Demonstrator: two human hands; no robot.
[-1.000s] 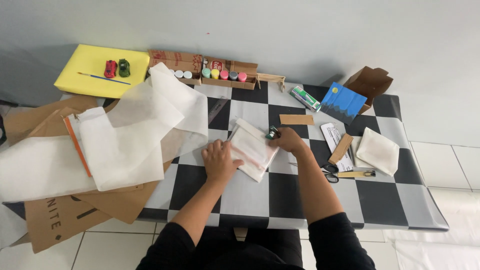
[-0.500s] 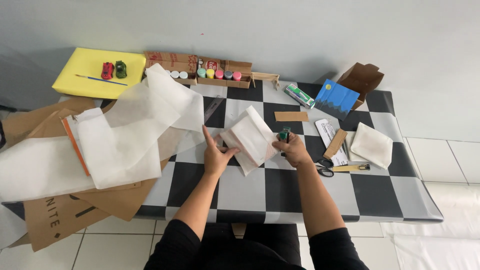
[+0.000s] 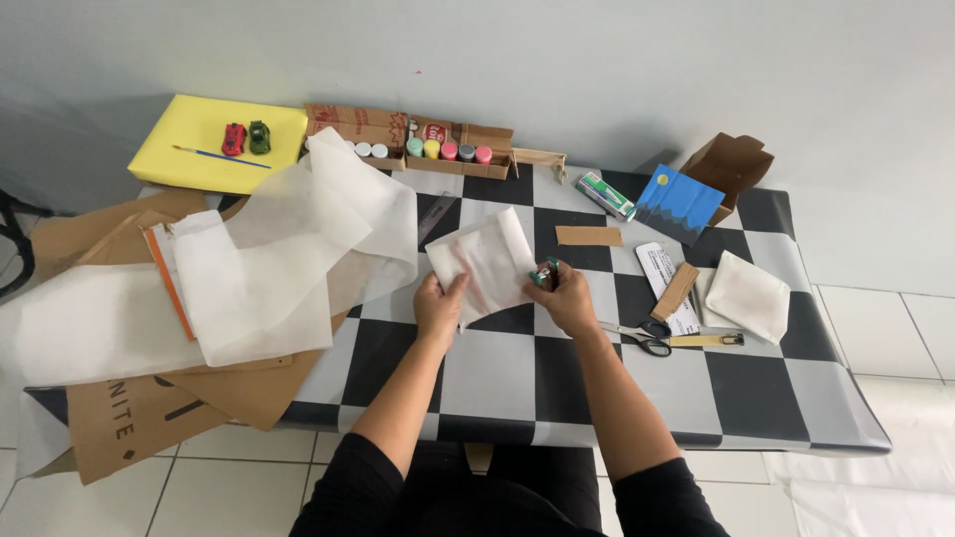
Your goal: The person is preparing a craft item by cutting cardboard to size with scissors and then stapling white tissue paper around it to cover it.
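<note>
The left hand (image 3: 439,301) pinched the white paper (image 3: 487,261) by its edge, lifting it off the checkered table (image 3: 517,378). The right hand (image 3: 567,298) gripped a small toy car (image 3: 544,273) against the paper, as if to wrap it.

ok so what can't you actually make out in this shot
Head view only:
- Small green object in the right hand: fingers cover most of it, too small to identify.
- White paper sheet: the left hand hides its lower corner.
- Little paint pots in the cardboard box: too small to tell whether open.
- Scissors: the right forearm hides the blade tips.
</note>
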